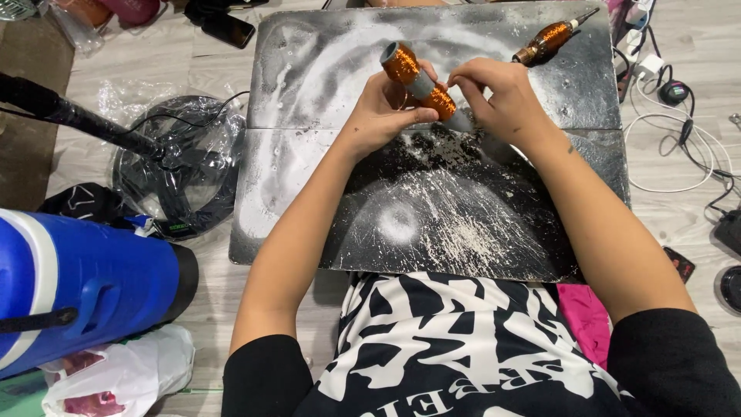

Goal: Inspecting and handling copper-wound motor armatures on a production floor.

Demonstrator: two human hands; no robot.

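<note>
Your 2 hands meet over the far half of the black board, close to its middle seam. Your left hand is curled shut around a grey tube that has shiny orange foil wound around it. The fingers wrap under the tube and the thumb presses on its near side, so the grip is tight with no gap. The tube is tilted, with its open end up and to the left and its thin end down and to the right.

Your right hand is bent over the low, thin end of the tube. Its fingertips pinch together there, touching the tube. You cannot tell if they hold something small, because the fingers hide it.

A second orange foil stick lies flat by the far right corner of the board, well apart from both hands. White dust and scratches cover the board. A blue jug lies on the floor past the left edge.
</note>
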